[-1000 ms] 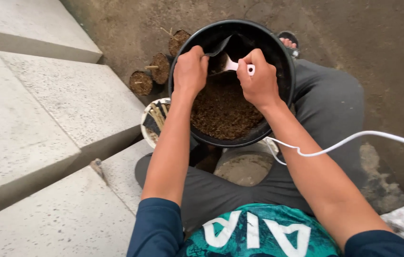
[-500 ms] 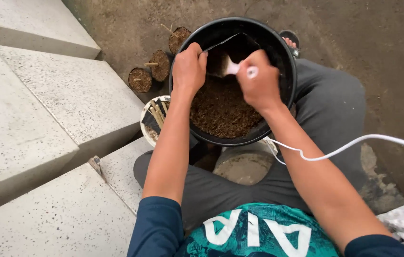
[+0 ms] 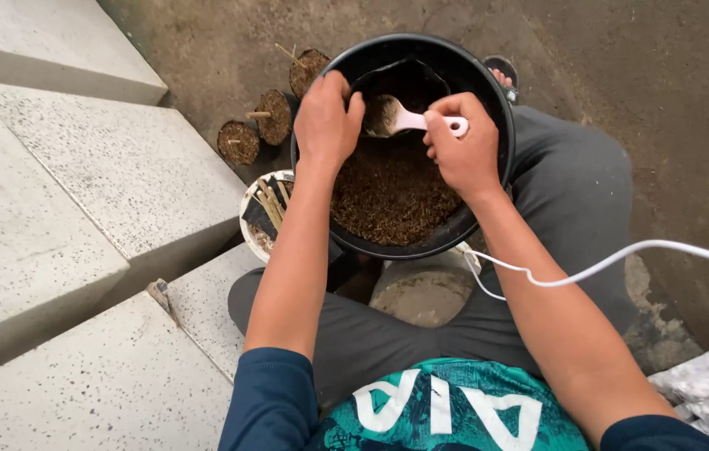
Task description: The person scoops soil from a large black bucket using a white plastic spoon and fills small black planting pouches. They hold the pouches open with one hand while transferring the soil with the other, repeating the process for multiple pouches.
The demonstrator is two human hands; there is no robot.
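A black bucket [image 3: 488, 92] half full of brown soil mix [image 3: 392, 192] rests between my knees. My left hand [image 3: 327, 119] grips the rim of a small black planting bag [image 3: 400, 79] held open inside the bucket. My right hand [image 3: 461, 149] holds a white plastic scoop [image 3: 400, 119] by its handle. The scoop's bowl carries soil and sits at the bag's mouth, right beside my left fingers.
Three small soil-filled bags with stick cuttings [image 3: 272, 117] stand on the dirt left of the bucket. A white tub [image 3: 264, 213] with sticks and black bags sits by my left forearm. Speckled concrete steps [image 3: 79, 209] lie left. A white cable [image 3: 621, 255] crosses my right arm.
My right hand has brought the scoop, loaded with soil, closer to the black bag's opening. My left hand stays on the bag.
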